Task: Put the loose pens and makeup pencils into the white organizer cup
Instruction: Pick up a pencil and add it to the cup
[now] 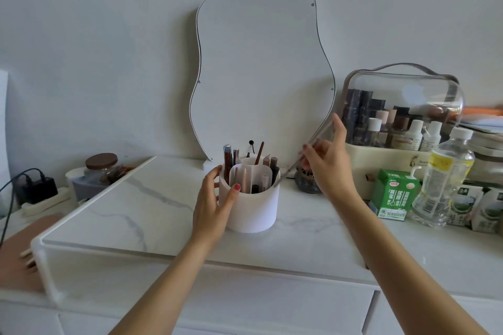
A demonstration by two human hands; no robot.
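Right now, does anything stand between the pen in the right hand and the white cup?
Nothing visible does. The right hand holds the pen tilted, its lower tip at the white organizer cup's right rim; the left hand grips the cup's other side.

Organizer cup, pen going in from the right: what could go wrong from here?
1. The slim pen in the right hand comes in slanted, its tip at the white organizer cup rim; it could catch the rim or a divider.
2. The compartments already hold upright pencils; the pen may jam against them.
3. The left hand steadies the cup; a hard push could still tip it.
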